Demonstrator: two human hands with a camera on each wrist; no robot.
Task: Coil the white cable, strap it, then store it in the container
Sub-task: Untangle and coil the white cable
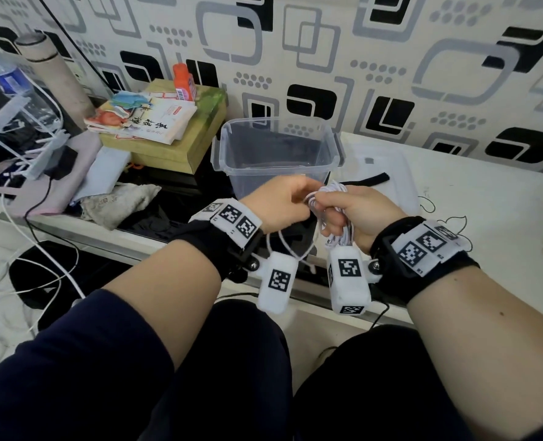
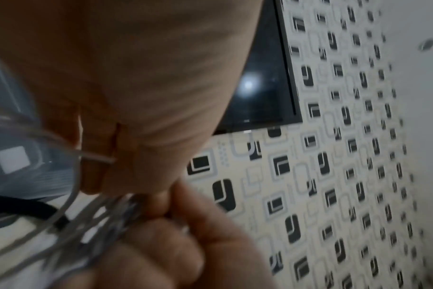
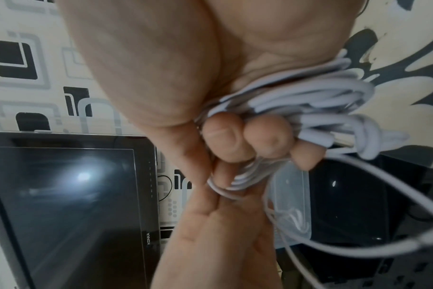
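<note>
My right hand [image 1: 343, 208] grips a bundle of the white cable [image 1: 325, 194], its fingers curled round several loops [image 3: 297, 101]. My left hand [image 1: 282, 202] meets it from the left and pinches a strand of the cable [image 2: 97, 159] between thumb and fingers. A loose length of cable hangs in a loop below both hands [image 1: 290, 246]. The clear plastic container [image 1: 276, 154] stands open just behind the hands. A black strap [image 1: 370, 179] lies on the white surface to the right of the container.
A stack of books [image 1: 155, 122] with an orange bottle [image 1: 183, 82] sits left of the container. A water bottle [image 1: 6, 78], cloths and loose white cords [image 1: 41, 272] crowd the far left. The container's lid [image 1: 387, 173] lies under the strap. A dark screen [image 3: 69, 195] hangs on the patterned wall.
</note>
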